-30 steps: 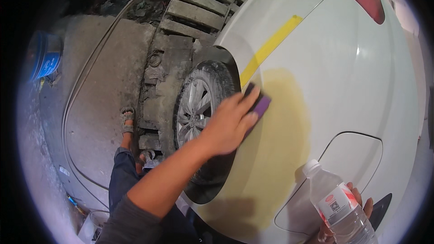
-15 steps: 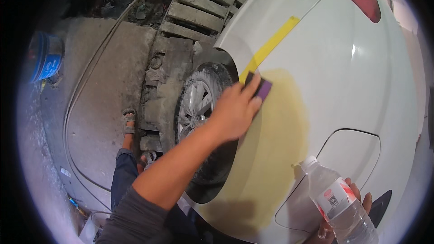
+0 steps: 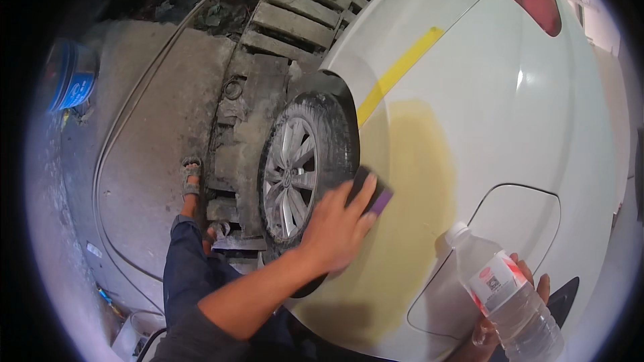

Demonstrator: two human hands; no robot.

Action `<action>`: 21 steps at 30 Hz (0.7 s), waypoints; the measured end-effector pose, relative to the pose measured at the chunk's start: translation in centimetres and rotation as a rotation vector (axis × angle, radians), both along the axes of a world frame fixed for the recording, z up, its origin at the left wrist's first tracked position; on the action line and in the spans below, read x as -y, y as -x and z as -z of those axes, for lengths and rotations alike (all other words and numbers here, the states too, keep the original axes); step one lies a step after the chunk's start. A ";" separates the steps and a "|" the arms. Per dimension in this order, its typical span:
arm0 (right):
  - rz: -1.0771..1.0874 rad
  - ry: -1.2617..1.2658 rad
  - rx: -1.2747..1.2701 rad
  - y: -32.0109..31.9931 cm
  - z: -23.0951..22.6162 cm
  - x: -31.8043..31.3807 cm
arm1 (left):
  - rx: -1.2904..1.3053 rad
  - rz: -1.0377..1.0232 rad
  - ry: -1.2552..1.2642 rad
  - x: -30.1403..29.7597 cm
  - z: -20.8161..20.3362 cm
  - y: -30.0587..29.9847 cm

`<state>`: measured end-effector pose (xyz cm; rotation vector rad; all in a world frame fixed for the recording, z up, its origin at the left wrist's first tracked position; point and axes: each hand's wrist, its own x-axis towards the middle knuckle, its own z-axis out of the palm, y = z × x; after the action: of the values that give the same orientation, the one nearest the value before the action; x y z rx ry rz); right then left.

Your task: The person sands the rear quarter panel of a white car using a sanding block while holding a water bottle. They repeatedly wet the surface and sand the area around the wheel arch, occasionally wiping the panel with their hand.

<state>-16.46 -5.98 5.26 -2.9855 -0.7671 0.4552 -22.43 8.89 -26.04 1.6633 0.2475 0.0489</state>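
My left hand [image 3: 333, 231] presses a dark sanding block with a purple side [image 3: 382, 202] against the car's white rear panel [image 3: 490, 114]. Its fingers lie over the block, just beside the wheel arch. Under it spreads a large yellowish filler patch [image 3: 422, 181]. A strip of yellow tape [image 3: 400, 74] runs from the arch edge up along the panel seam. At the lower right, my right hand [image 3: 543, 288] is wrapped round a clear plastic bottle [image 3: 523, 325] with a white cap and a red-and-white label. The bottle hides most of that palm.
The rear wheel [image 3: 290, 174] stands left of the panel, and the fuel flap [image 3: 520, 218] is near the bottle. A red tail light [image 3: 533, 0] is at the top right. A hose [image 3: 111, 141] curves over the concrete floor, with a blue bucket [image 3: 75, 84] at far left.
My left hand has slid the sanding block down along the arch edge, toward me, uncovering the tape's lower end. The bottle in my right hand has barely shifted.
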 end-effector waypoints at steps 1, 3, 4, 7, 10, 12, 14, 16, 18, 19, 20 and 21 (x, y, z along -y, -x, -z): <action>0.018 -0.037 0.039 0.3 0.6 0.1 | -0.004 0.016 0.015 0.4 -0.5 1.3; 0.052 -0.125 0.062 0.2 1.0 0.6 | -0.015 0.045 0.025 1.0 -0.3 0.9; 0.058 -0.180 0.028 0.0 1.1 0.9 | -0.037 0.010 0.029 0.4 0.7 -0.6; 0.042 -0.330 0.078 0.1 2.4 0.9 | -0.074 -0.059 0.082 -1.8 2.9 -4.5; -0.055 -0.135 0.286 0.0 3.3 0.0 | -0.081 -0.018 0.086 -1.6 2.1 -3.5; -0.093 0.039 0.338 0.0 2.9 -0.2 | -0.050 0.001 -0.024 1.2 0.8 0.7; -0.082 0.063 0.260 -0.1 1.8 0.0 | -0.042 -0.034 -0.032 1.5 0.7 1.4; -0.023 -0.078 0.197 0.1 2.1 1.1 | -0.079 -0.035 -0.007 1.3 1.1 0.3; 0.031 -0.278 0.183 0.4 2.8 0.2 | -0.147 -0.039 0.079 -1.8 2.7 -4.1; 0.073 -0.379 0.196 0.5 3.9 -0.3 | -0.143 -0.028 0.089 -2.1 3.0 -4.6; 0.064 -0.369 0.211 0.5 4.0 -0.3 | -0.140 -0.017 0.098 -2.4 3.3 -4.9; 0.055 -0.359 0.228 0.6 4.1 -0.4 | -0.137 -0.007 0.107 -2.6 3.5 -4.8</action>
<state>-17.06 -5.59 1.12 -2.7358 -0.6915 -0.0280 -17.59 11.46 -29.59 1.5615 0.3540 -0.0720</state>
